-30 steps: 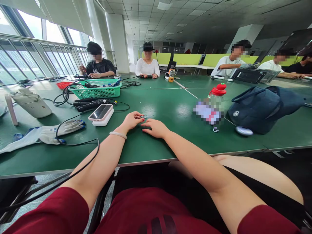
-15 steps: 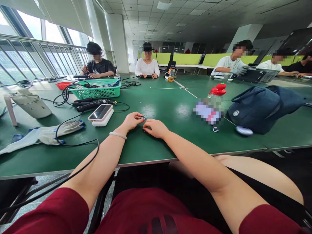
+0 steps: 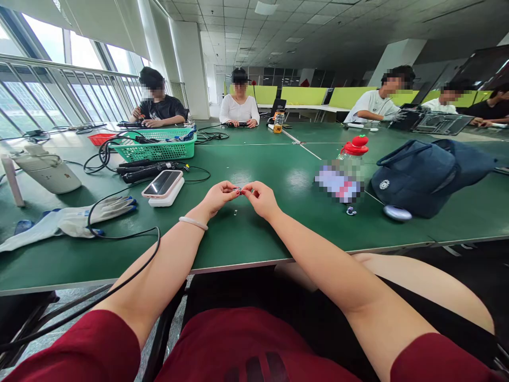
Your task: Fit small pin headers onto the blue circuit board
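Over the green table (image 3: 222, 244), my left hand (image 3: 219, 197) pinches a small shiny metallic piece (image 3: 239, 190) between thumb and fingertips. From the other side, my right hand (image 3: 260, 199) is closed, its fingertips meeting the same piece. Most of the piece is hidden by fingers, and its kind is too small to make out. A tiny pale bit (image 3: 235, 212) lies on the table just below the hands. To the left of my left hand, a phone (image 3: 163, 183) rests on a white box (image 3: 167, 199).
Left are work gloves (image 3: 93, 215), a black cable (image 3: 131, 232) crossing near my left arm, a green basket (image 3: 159, 153) and a pale container (image 3: 51, 170). Right are a red-capped bottle (image 3: 353, 146) and a dark blue bag (image 3: 421, 180). Several people sit across the table.
My right hand has risen slightly and its fingertips now meet the piece in my left hand. The tiny pale bit on the table has come into sight beneath.
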A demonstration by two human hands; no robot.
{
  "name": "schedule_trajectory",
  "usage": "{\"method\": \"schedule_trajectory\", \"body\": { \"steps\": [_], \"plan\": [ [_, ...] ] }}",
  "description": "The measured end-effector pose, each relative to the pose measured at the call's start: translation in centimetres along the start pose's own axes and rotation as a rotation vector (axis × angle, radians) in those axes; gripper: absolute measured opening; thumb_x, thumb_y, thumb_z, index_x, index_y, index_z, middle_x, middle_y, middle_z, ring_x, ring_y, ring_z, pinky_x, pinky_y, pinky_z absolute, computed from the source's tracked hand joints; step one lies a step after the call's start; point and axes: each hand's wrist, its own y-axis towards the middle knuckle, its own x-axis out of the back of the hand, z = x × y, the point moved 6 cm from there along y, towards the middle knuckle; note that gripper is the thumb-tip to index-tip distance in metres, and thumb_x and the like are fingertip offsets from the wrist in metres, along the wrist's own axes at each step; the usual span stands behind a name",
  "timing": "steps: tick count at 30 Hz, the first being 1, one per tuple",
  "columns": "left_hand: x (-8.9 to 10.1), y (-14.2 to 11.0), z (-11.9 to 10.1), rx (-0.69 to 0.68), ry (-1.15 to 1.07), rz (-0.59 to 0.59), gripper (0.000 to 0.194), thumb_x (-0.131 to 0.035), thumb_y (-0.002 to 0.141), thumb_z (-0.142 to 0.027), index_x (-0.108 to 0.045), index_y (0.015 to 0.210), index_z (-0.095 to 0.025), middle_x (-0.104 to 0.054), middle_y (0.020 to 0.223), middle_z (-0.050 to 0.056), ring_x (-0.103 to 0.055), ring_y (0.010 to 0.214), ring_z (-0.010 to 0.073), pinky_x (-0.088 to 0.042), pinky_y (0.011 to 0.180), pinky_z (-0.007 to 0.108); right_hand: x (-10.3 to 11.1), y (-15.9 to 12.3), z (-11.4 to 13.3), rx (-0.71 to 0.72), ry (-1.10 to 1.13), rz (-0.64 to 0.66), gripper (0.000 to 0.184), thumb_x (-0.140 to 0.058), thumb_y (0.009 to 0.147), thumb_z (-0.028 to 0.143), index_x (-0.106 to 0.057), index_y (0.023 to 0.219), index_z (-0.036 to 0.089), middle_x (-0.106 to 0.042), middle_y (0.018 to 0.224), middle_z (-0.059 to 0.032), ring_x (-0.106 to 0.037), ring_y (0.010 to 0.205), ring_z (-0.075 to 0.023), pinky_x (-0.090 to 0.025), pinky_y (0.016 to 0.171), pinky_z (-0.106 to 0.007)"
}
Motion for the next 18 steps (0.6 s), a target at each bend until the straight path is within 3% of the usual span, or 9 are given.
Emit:
{"method": "schedule_trajectory", "body": {
  "steps": [7,18],
  "plan": [
    [-0.31,-0.12,0.28,0.041,-0.008,0.052,0.045,-0.085,0.052,-0.046,-0.059,0.074,-0.016,-0.066,0.073,0.002,-0.057,0.07,0.0119,-0.04,0.066,0.026,0.4,-0.03,-0.04,-0.026,0.019,-0.017,0.015,-0.055,0.087,0.031,-0.066,0.086,0.02,-0.061,0.083,-0.0012,-0.044,0.059,-0.0104,-0.041,0.062,-0.024],
    [-0.34,-0.24,0.55,0.107,-0.119,0.059,0.045,-0.085,0.053,-0.047,-0.056,0.072,-0.016,-0.065,0.076,0.002,-0.057,0.073,0.0116,-0.039,0.068,0.026,0.42,0.01,0.06,0.026,-0.046,-0.034,0.016,-0.058,0.087,0.033,-0.07,0.089,0.022,-0.06,0.078,-0.0007,-0.047,0.061,-0.0111,-0.042,0.064,-0.025]
  ]
}}
